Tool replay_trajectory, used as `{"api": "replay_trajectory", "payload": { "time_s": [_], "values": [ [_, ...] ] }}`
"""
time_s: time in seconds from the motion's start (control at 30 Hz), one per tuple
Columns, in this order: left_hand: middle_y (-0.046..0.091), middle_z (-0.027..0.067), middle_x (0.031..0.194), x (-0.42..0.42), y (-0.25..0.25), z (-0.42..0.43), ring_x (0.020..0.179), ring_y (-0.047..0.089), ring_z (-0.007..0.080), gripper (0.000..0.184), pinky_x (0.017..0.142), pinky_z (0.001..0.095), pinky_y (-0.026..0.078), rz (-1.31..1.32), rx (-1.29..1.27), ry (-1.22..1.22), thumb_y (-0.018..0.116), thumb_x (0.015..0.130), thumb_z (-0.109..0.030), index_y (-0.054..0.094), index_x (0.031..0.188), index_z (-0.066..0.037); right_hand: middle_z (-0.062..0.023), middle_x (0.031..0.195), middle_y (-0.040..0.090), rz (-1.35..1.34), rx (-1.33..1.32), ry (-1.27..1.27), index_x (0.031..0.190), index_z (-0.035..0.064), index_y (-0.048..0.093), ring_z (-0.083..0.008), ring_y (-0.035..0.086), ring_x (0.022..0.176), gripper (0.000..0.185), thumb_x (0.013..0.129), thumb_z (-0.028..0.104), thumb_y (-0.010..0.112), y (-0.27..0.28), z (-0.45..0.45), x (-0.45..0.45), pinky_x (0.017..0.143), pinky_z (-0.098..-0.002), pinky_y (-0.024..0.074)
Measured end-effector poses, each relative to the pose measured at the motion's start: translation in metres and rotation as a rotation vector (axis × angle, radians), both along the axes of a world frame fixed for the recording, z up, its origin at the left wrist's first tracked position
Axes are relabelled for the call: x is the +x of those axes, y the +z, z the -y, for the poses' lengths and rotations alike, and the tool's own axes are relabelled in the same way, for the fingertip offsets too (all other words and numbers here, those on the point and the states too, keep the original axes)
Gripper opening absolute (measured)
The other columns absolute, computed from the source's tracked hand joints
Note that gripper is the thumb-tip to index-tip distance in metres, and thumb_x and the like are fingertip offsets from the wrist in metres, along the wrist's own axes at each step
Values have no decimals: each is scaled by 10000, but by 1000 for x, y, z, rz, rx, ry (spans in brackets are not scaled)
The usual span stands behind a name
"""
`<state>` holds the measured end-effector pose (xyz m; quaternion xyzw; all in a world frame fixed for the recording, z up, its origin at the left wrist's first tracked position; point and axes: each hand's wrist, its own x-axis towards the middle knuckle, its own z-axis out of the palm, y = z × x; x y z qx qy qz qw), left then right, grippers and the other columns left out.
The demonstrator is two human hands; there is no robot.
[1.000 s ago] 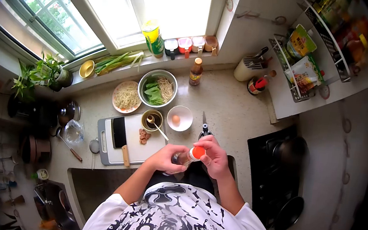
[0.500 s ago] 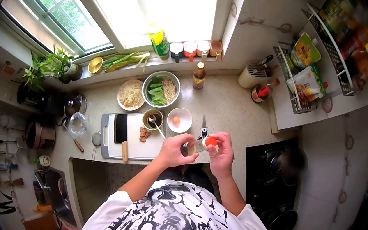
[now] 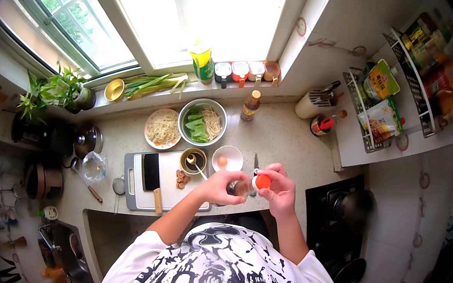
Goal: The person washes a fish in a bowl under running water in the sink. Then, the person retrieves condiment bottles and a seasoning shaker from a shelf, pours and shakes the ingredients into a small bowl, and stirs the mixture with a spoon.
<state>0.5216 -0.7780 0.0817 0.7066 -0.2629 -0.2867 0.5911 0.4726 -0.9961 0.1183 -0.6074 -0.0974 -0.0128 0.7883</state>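
In front of my body, my left hand is wrapped round a small clear spice bottle. The fingers of my right hand pinch the bottle's red-topped white lid; whether the lid is loose cannot be made out. Just beyond my hands stands a white bowl with an egg in it. A pair of scissors lies partly hidden behind my right hand. Left of my left hand is a small bowl of dark liquid with a spoon in it, by the brown pieces.
A cleaver rests on the cutting board. Behind are a plate of noodles, a metal bowl of greens and sprouts and a sauce bottle. The stove is at the right, the sink at lower left.
The camera view has shifted slightly. Both hands still hold the spice bottle, which has tilted so its red lid faces more toward me.
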Motion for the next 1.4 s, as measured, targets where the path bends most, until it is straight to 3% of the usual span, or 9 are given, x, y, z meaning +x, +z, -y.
{"api": "replay_trajectory", "payload": {
  "time_s": [0.13, 0.23, 0.33, 0.53, 0.63, 0.67, 0.93, 1.17, 1.4],
  "values": [
    [720, 83, 935, 7, -4, 3, 805, 697, 230, 497, 758, 340, 562, 245, 93, 264, 859, 698, -334, 688, 1077, -63, -69, 1136, 568, 0, -70, -196, 1204, -10, 707, -177, 552, 1072, 417, 872, 214, 824, -9, -17, 11, 971, -297, 433],
    [724, 75, 935, 11, -12, 5, 804, 710, 228, 495, 751, 344, 570, 320, 92, 313, 870, 690, -323, 690, 1074, -68, -50, 1132, 569, -12, -104, -203, 1206, 16, 709, -158, 569, 1002, 412, 856, 191, 838, -10, -17, 18, 869, -290, 469],
    [722, 76, 895, 20, -10, 10, 793, 715, 218, 488, 746, 342, 573, 313, 47, 296, 884, 681, -315, 697, 1057, -66, -35, 1104, 581, -41, -351, -77, 1188, 48, 717, -142, 583, 915, 405, 826, 161, 861, 6, -2, 25, 746, -288, 477],
    [646, 162, 1265, 36, -14, 37, 1104, 662, 285, 768, 919, 372, 545, 304, -91, 297, 881, 710, -309, 584, 1369, -48, -26, 900, 620, 159, -602, -30, 1098, 78, 720, -143, 590, 785, 361, 779, 125, 883, 11, 22, 56, 680, -286, 472],
    [560, 173, 1402, 42, -28, 33, 1262, 570, 307, 808, 1033, 404, 484, 396, -31, 373, 835, 769, -270, 495, 1470, -57, -25, 853, 619, 91, -603, -131, 1064, 75, 712, -145, 588, 744, 345, 773, 134, 887, 13, 32, 79, 669, -299, 477],
    [578, 165, 1384, 42, -31, 31, 1288, 552, 284, 704, 1066, 415, 457, 319, -45, 417, 780, 816, -225, 521, 1451, -65, -28, 879, 623, 154, -658, -185, 1043, 66, 706, -142, 576, 722, 329, 779, 149, 885, 3, 40, 91, 646, -295, 463],
    [601, 114, 1354, 12, -50, -9, 1256, 582, 260, 557, 1060, 409, 472, 76, -23, 576, 726, 843, -161, 596, 1379, -77, -32, 865, 585, 42, -738, -363, 1028, 42, 694, -149, 547, 719, 310, 818, 198, 861, -79, 81, 207, 634, -309, 434],
    [607, 103, 1345, -12, -54, -26, 1259, 578, 246, 530, 1067, 404, 465, -5, 40, 683, 700, 848, -147, 609, 1363, -62, -58, 866, 570, 60, -770, -357, 1034, 29, 680, -197, 559, 713, 317, 830, 199, 852, -146, 79, 271, 658, -342, 470],
    [613, 104, 1327, -16, -60, -33, 1243, 585, 237, 512, 1054, 394, 472, -32, 36, 734, 697, 854, -146, 618, 1352, -55, -55, 866, 546, 53, -809, -321, 1071, 46, 667, -183, 540, 718, 313, 853, 199, 832, -188, 80, 285, 676, -341, 480]
  ]
}}
